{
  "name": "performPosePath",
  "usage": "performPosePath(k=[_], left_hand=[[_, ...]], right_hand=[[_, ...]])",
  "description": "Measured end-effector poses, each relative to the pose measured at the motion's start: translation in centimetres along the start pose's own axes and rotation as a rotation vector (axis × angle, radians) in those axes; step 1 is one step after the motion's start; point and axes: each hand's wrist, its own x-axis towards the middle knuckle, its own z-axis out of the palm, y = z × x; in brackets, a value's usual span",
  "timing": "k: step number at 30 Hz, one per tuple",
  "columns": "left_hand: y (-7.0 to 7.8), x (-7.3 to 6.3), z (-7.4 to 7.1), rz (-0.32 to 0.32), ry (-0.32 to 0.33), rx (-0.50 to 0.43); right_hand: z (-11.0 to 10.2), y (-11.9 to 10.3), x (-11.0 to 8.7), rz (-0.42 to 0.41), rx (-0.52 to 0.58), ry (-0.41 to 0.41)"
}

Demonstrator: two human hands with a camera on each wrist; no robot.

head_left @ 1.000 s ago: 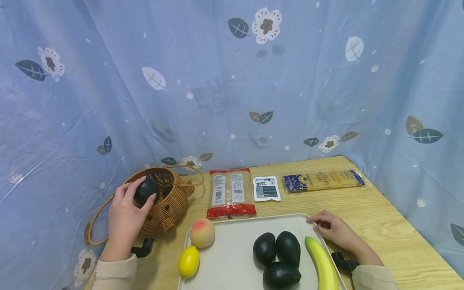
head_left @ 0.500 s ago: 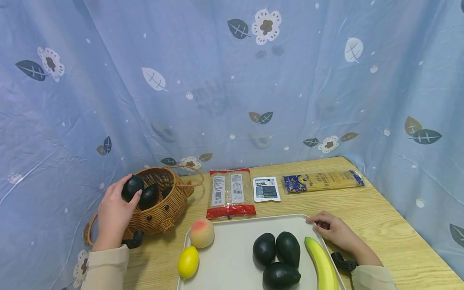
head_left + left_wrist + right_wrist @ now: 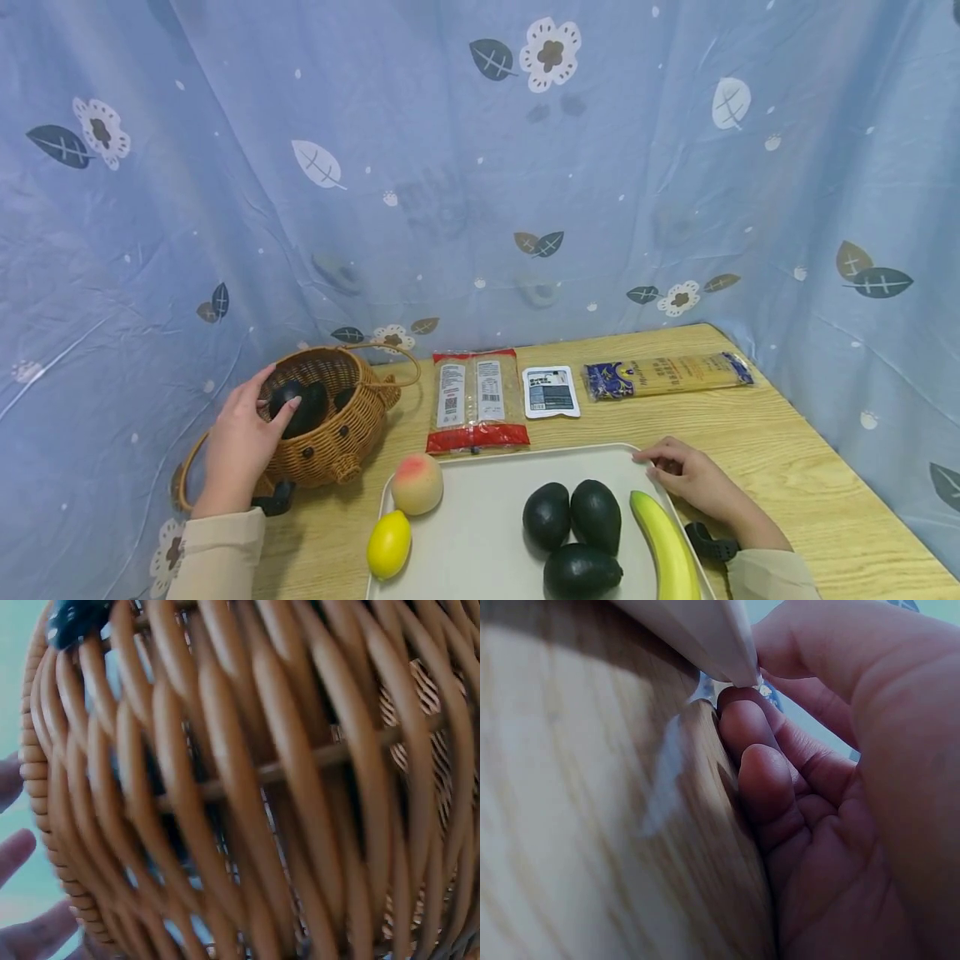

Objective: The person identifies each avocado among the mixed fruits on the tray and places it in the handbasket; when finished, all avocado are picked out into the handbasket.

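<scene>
My left hand (image 3: 243, 437) is over the near left rim of a wicker pig-shaped basket (image 3: 330, 450). Its fingers are spread and hold nothing. Just beside the thumb, a dark avocado (image 3: 287, 395) lies in the basket against another avocado (image 3: 309, 414). Further right inside, a dark fruit (image 3: 345, 398) is partly hidden. The left wrist view is filled by the basket's weave, with loose fingertips (image 3: 16, 851) at the left edge. My right hand (image 3: 697, 479) pinches the back right corner of a cream tray (image 3: 480, 492) between thumb and fingers.
On the tray are several fruits: a peach (image 3: 417, 483), a lemon (image 3: 389, 545), a cluster of avocados (image 3: 596, 515) and a banana (image 3: 665, 546). Behind it lie a red-edged bag (image 3: 478, 400), a white packet (image 3: 551, 392) and a long yellow packet (image 3: 667, 375). A blue curtain surrounds the table.
My left hand has moved slightly left and lowered the avocado into the basket, then let it go. The right hand stays at the tray's corner.
</scene>
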Motion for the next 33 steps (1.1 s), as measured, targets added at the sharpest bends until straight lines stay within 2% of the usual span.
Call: performPosePath(k=[4,7,21,33], left_hand=[[0.6,-0.4,0.1,0.048,0.001,0.003],[1.3,-0.9,0.1,0.103,0.033,0.002],[5.9,-3.3,0.1,0.363,0.145,-0.084],[9.3,-5.6,0.4,0.506,0.118,-0.082]], right_hand=[[0.0,0.0,0.0,0.002,0.004,-0.001],[0.0,0.0,0.0,-0.003,-0.002,0.004],[-0.1,0.2,0.3,-0.018,0.013,0.008],[-0.1,0.3,0.3,-0.017,0.005,0.012]])
